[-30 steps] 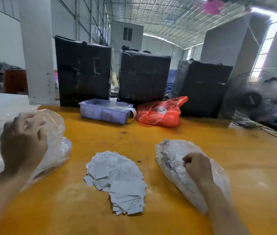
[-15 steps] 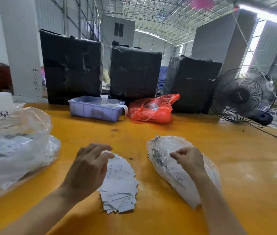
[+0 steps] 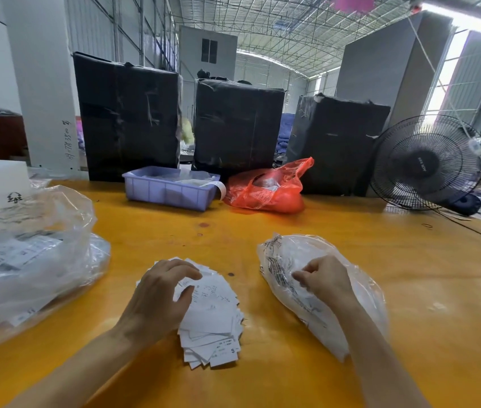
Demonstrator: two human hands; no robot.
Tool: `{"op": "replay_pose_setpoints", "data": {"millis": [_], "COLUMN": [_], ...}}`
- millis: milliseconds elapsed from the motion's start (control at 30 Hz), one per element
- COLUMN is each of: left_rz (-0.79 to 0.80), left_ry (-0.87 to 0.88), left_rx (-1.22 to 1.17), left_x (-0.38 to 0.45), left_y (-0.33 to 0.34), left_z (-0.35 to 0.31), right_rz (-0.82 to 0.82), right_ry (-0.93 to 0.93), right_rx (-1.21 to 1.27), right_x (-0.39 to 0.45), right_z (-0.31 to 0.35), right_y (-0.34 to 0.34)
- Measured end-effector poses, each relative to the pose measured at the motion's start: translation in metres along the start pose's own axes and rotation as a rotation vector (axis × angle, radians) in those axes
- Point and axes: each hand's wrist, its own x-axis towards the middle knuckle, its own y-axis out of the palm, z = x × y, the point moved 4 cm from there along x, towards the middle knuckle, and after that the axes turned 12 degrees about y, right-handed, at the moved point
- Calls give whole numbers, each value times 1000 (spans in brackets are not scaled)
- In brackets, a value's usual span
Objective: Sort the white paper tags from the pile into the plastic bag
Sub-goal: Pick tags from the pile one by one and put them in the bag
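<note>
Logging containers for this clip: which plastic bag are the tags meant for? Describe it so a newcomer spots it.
On the orange table, look right of the fanned pile of white paper tags. The small clear plastic bag lies there, pinched by the right hand; the other clear bag at left is far bigger.

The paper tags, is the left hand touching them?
Touching. The head view shows the left hand resting on the paper tags, fingers curled onto the top ones.

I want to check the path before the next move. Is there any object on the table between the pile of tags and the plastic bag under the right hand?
Nothing visible does. Only bare orange table lies between the pile of tags and the plastic bag. The left hand is already on the pile; the right hand pinches the bag.
</note>
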Motion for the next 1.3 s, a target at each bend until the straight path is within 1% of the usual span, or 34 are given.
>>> {"op": "replay_pose_setpoints", "data": {"millis": [100,167,267,333,467,600,667,700,733,800,833,867,933,967,1033,1100,1133,1200,1300], "left_rz": [-10,-7,-1,-2,20,37,42,36,25,-5,-9,-4,13,22,54,101,95,-9,-176], "left_ry": [-57,-70,-78,-83,-108,-143,-160,-174,-200,-280,-320,-353,-421,-464,-545,-560,-561,-593,-652], "left_rx": [-48,-64,-77,-83,-96,-132,-140,-155,-191,-322,-398,-464,-602,-702,-950,-1106,-1145,-1132,-1026], "left_x": [1,1,0,-1,-1,-1,-1,-1,-1,0,0,1,2,2,2,3,3,3,2], "left_y": [-1,-1,0,1,3,3,3,3,3,3,4,6,8,9,13,12,11,6,1], "left_z": [1,2,3,4,7,6,6,5,5,5,5,4,0,-1,-4,-6,-6,-3,4], "right_rz": [191,230,182,151,60,-75,-101,-80,-14,213,304,356,435,507,715,873,912,925,843], "right_ry": [93,103,113,110,124,153,125,110,98,77,58,36,5,-2,-44,-124,-161,-191,-124], "right_rx": [177,299,565,670,792,803,832,865,922,1078,1125,1127,1077,1045,960,846,797,746,756], "right_x": [-2,-5,-5,-4,0,4,2,-1,-4,-18,-26,-33,-48,-56,-74,-90,-96,-99,-92], "right_z": [-2,-1,0,0,-4,-9,-6,-2,4,22,32,40,52,57,66,72,74,76,73], "right_y": [1,-1,-6,-7,-9,-12,-14,-15,-14,-6,-1,6,22,32,51,64,67,70,69]}}
